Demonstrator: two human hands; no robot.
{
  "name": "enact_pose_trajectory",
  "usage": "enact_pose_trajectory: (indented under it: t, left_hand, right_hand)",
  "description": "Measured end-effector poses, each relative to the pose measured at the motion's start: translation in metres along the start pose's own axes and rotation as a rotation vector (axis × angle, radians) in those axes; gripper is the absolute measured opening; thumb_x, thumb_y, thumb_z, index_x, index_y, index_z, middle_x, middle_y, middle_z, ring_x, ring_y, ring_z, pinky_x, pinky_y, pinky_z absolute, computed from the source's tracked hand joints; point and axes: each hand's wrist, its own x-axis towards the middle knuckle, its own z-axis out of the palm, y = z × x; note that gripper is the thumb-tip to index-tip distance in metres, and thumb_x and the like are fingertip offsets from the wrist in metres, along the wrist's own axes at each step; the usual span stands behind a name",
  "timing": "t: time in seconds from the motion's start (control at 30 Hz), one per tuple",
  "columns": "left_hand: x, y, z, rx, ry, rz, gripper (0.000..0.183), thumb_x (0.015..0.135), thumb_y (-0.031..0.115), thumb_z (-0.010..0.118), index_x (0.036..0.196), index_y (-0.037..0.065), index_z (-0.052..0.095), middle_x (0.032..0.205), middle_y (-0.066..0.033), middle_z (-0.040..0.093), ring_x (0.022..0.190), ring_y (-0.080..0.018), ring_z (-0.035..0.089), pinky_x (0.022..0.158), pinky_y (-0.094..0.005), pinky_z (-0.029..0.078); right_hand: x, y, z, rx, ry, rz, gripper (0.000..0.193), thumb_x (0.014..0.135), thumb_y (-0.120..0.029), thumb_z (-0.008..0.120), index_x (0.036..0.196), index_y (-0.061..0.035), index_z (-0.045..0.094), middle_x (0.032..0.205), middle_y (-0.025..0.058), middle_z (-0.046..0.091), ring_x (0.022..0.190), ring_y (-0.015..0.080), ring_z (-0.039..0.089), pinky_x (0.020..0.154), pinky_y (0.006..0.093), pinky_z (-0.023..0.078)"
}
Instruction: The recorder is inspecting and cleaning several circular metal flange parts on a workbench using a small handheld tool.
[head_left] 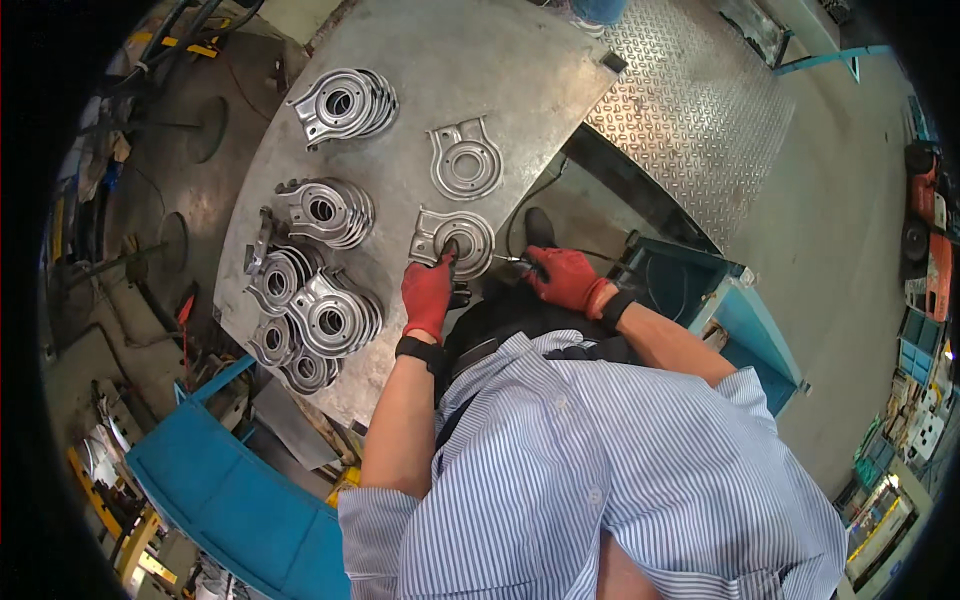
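Note:
A stamped metal bracket (478, 232) with a round dished end and a flat tab lies near the right edge of the metal table. My left hand (430, 292), in a red glove with dark fingertips, grips its near side, one finger reaching over its centre. Closed around a slim tool (511, 260) with a thin metal tip is my right hand (567, 280), also gloved in red. That tip points at the bracket's right rim; whether it touches I cannot tell. Just beyond lies a second, similar bracket (467, 168), flat on the table.
Stacks of like brackets stand on the metal table (420, 60): a far stack (342, 103), a middle stack (327, 212) and several nearer stacks (332, 318) at left. A dark hose (600, 258) runs by my right hand. Blue metal frames (240, 490) flank me; tread plate (690, 110) covers the far right.

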Motion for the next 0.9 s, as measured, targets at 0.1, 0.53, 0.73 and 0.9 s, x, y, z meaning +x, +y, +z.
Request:
enact_pose_trajectory:
  t: [0.1, 0.53, 0.73, 0.9]
  left_hand:
    - [0.009, -0.017, 0.010, 0.025, 0.060, 0.072, 0.042, 0.078, 0.040, 0.065, 0.085, -0.001, 0.065, 0.087, -0.0235, 0.064, 0.088, -0.0401, 0.059, 0.075, -0.0438, 0.044]
    - [0.034, -0.050, 0.033, 0.092, 0.109, 0.156, 0.047, 0.078, 0.043, 0.064, 0.080, -0.004, 0.062, 0.082, -0.0254, 0.061, 0.085, -0.0416, 0.058, 0.074, -0.0448, 0.044]
    - [0.039, -0.051, 0.033, 0.099, 0.062, 0.189, 0.050, 0.079, 0.044, 0.063, 0.079, -0.006, 0.061, 0.084, -0.0272, 0.060, 0.086, -0.0430, 0.058, 0.075, -0.0456, 0.045]
    - [0.041, -0.052, 0.030, 0.060, 0.023, 0.132, 0.050, 0.078, 0.042, 0.064, 0.082, -0.008, 0.061, 0.090, -0.0301, 0.059, 0.089, -0.0439, 0.057, 0.077, -0.0466, 0.044]
  right_hand:
    - [0.002, -0.005, 0.002, 0.008, 0.027, -0.004, 0.038, 0.081, -0.028, 0.057, 0.110, -0.0038, 0.055, 0.086, 0.0186, 0.062, 0.084, 0.0357, 0.060, 0.074, 0.0439, 0.046]
    - [0.006, -0.004, 0.009, -0.018, 0.018, -0.008, 0.035, 0.080, -0.031, 0.058, 0.100, -0.0033, 0.054, 0.081, 0.0192, 0.061, 0.079, 0.0374, 0.059, 0.070, 0.0465, 0.045]
    - [0.008, -0.004, 0.013, -0.004, 0.040, 0.007, 0.035, 0.081, -0.033, 0.057, 0.099, -0.0035, 0.054, 0.080, 0.0195, 0.062, 0.079, 0.0376, 0.060, 0.070, 0.0463, 0.046]
    - [0.007, -0.006, 0.009, -0.005, 0.037, 0.015, 0.036, 0.081, -0.033, 0.057, 0.104, -0.0043, 0.055, 0.080, 0.0193, 0.062, 0.080, 0.0370, 0.060, 0.071, 0.0451, 0.046]
